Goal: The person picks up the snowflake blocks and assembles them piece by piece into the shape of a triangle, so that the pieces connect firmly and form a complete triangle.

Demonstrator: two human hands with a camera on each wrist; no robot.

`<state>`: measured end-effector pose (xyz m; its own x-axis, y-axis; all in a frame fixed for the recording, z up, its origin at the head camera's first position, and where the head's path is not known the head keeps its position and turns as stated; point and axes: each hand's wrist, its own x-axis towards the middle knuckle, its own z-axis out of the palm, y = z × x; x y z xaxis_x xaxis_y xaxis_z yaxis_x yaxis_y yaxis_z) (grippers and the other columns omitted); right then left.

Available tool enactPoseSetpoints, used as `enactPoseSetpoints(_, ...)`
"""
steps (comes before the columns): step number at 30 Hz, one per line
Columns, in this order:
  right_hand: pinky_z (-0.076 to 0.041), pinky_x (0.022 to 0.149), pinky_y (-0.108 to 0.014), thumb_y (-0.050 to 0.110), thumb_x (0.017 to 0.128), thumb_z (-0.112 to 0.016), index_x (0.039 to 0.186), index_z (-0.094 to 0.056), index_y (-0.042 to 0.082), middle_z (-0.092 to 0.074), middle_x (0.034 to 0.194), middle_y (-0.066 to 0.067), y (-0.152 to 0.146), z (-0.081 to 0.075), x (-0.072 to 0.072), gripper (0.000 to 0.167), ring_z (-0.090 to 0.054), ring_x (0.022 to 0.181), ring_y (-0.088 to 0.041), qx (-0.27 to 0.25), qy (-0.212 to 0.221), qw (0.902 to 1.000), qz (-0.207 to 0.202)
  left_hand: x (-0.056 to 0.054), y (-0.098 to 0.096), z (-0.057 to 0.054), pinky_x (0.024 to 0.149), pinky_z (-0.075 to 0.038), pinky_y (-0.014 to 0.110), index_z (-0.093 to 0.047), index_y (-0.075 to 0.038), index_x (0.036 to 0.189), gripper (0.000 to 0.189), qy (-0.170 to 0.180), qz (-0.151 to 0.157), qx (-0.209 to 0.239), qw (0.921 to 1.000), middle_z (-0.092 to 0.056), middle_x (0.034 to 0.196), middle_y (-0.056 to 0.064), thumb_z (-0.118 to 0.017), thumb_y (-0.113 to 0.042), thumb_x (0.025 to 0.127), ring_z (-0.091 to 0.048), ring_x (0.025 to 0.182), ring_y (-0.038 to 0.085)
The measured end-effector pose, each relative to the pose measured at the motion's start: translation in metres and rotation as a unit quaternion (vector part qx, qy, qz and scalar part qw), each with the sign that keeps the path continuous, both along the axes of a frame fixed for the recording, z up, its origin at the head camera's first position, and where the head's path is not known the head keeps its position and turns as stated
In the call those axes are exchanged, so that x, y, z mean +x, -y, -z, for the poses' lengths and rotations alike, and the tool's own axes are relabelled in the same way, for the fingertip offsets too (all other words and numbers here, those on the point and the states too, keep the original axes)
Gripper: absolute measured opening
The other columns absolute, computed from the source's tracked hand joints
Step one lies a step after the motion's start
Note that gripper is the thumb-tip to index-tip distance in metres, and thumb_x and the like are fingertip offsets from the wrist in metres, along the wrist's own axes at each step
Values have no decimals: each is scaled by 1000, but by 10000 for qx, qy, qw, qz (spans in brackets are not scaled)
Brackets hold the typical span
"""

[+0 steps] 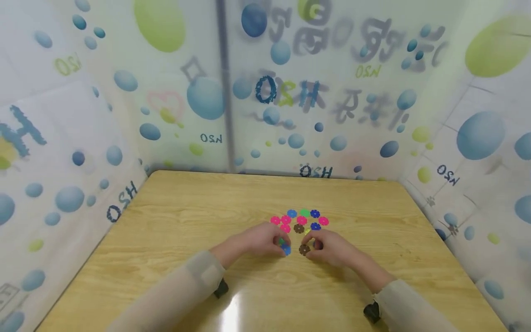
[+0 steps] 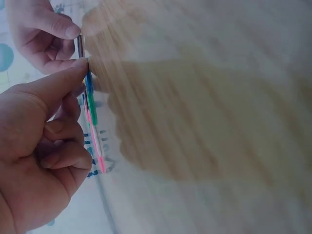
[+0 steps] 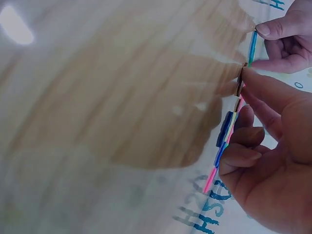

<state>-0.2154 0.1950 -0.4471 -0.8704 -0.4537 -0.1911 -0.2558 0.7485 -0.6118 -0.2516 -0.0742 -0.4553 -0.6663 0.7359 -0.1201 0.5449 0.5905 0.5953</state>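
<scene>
In the head view my left hand [image 1: 263, 240] pinches a light blue notched plastic disc [image 1: 286, 249] by its edge, thumb at the near side. A green disc [image 1: 282, 241] shows beside it, partly hidden by the fingers. My right hand [image 1: 333, 248] pinches a brown notched disc [image 1: 304, 250] between thumb and forefinger. The two discs are upheld a small gap apart, low over the table. In the left wrist view the blue disc [image 2: 88, 80] appears edge-on at the left fingertips. The right wrist view shows the brown disc [image 3: 239, 85] edge-on at the right fingertips.
Beyond the hands several notched discs lie spread on the wooden table [image 1: 186, 207]: pink [image 1: 275, 220], dark blue [image 1: 315, 213], green [image 1: 304, 212], light blue [image 1: 292, 213] and another brown disc [image 1: 298, 228]. A yellow disc [image 1: 308, 232] is partly covered. Patterned walls [image 1: 274, 152] border the table.
</scene>
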Motion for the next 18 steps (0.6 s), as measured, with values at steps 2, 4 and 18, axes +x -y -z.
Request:
enactPoseSetpoints(2, -44, 67, -28, 20, 98, -84, 122, -76, 19, -62, 88, 1, 1, -1, 1, 25, -55, 80, -16, 13, 49, 10000, 48, 0, 0, -1, 73, -55, 21, -81, -14, 123, 25, -19, -12, 6, 10000, -73, 89, -8, -84, -19, 98, -62, 77, 2)
enactPoseSetpoints(4, -44, 68, -28, 19, 98, -84, 121, -75, 19, -62, 88, 1, 2, -1, 2, 24, -55, 80, -16, 31, 116, 9999, 106, 1, -2, -1, 74, -55, 21, -81, -13, 121, 24, -40, 0, 12, 10000, -74, 91, -6, -84, -18, 97, -62, 78, 2)
enactPoseSetpoints(18, -44, 72, -29, 12, 98, -83, 115, -72, 18, -60, 91, 0, 6, 1, 7, 21, -54, 84, -17, 4, -136, 9999, -29, 3, -5, -4, 69, -50, 22, -80, -9, 108, 17, 137, -342, 39, 9993, -66, 80, -6, -86, -17, 95, -58, 73, 5)
